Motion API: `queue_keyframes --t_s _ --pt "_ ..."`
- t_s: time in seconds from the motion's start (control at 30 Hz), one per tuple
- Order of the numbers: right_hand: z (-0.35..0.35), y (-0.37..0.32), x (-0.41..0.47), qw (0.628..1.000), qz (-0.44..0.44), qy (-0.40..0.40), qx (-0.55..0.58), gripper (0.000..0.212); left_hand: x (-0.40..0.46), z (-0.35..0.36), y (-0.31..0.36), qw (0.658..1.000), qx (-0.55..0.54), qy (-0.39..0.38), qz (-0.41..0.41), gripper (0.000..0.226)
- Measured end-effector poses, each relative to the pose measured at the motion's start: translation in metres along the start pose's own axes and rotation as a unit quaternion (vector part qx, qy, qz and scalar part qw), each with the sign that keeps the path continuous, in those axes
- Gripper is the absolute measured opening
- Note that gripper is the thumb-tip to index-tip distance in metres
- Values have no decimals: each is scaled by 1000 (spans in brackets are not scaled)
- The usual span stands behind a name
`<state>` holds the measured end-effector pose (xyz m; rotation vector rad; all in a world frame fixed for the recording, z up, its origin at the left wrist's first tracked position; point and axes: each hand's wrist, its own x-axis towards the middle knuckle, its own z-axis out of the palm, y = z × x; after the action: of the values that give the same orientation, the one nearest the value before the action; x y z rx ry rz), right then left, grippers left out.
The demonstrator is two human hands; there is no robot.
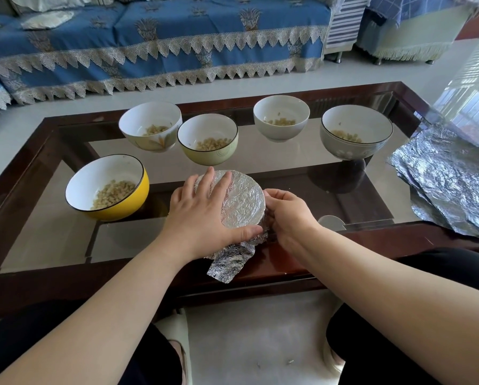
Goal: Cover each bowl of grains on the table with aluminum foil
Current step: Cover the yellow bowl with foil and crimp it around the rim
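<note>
At lower centre, the left hand (202, 209) presses flat on the foil-covered bowl (241, 201) while the right hand (287, 215) pinches foil around its rim. Likely next: tuck the loose flap (230, 265), then cover five open bowls.

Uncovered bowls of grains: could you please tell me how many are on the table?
5: yellow bowl near left, leaf-patterned bowl behind it, green bowl centre, white bowl beyond, grey bowl right.
</note>
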<state>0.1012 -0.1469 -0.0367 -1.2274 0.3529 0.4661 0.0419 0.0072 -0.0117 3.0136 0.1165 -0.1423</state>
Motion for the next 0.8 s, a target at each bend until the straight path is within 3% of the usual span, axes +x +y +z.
queue_keyframes --t_s 0.47,0.8 --pt "1 20 10 998 -2 54 45 11 0 1 2 1000 4 -2 -11 127" --pt "-2 19 4 997 -33 42 -50 11 -1 1 4 1000 -5 2 -30 130"
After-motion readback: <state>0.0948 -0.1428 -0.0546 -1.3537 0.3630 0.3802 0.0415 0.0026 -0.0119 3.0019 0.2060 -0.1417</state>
